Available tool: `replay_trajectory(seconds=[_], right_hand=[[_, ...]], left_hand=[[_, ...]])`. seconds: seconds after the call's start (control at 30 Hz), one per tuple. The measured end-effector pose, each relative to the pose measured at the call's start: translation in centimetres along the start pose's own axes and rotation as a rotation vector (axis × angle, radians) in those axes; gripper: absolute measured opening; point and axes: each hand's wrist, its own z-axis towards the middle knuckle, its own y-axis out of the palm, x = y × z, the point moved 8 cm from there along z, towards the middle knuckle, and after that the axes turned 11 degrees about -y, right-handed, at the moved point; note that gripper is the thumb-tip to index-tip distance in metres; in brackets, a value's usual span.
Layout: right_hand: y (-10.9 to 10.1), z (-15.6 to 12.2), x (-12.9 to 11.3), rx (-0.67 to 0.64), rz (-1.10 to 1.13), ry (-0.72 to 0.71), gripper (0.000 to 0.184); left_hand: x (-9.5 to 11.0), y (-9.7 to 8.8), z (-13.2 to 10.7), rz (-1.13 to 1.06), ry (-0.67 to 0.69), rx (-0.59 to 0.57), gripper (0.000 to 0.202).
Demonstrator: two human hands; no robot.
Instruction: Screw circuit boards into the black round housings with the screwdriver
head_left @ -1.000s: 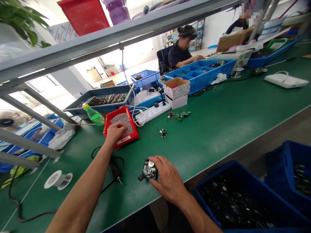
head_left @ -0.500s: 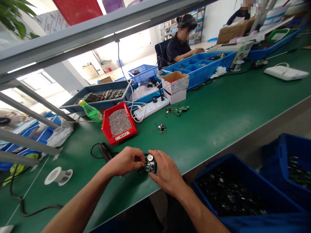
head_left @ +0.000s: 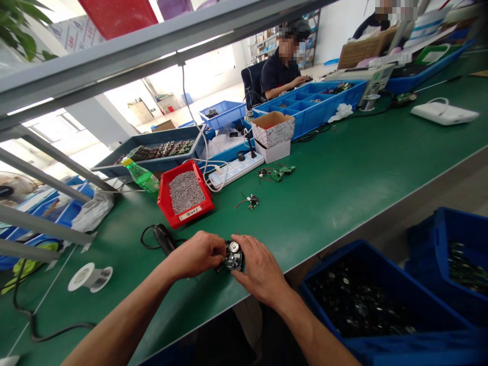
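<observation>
A small black mechanical assembly (head_left: pixel 233 255) with a round silver hub sits on the green table (head_left: pixel 343 183) near its front edge. My right hand (head_left: pixel 259 272) curls around its right side and grips it. My left hand (head_left: pixel 198 252) has its fingers pinched together at the assembly's left edge; whatever is between the fingertips is too small to make out. Behind my hands stands a red tray (head_left: pixel 185 195) full of small grey screws.
A black power tool with a cable (head_left: pixel 162 238) lies left of my hands, a solder spool (head_left: pixel 89 276) farther left. Small circuit boards (head_left: pixel 276 173), a power strip (head_left: pixel 235 170), a green bottle (head_left: pixel 142 176) and blue bins (head_left: pixel 366 305) surround them. Another person (head_left: pixel 284 66) sits at the far end.
My left hand left the red screw tray and came back to the assembly, closing in a pinch at its left edge. My right hand stayed on the assembly.
</observation>
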Motion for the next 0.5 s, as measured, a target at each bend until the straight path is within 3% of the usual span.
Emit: replay_trajectory(seconds=[0.5], right_hand=[[-0.04,-0.02,0.11,0.001,0.005,0.013,0.068]], left_hand=[[-0.12,0.02,0.39,-0.036,0.005,-0.06,0.008]])
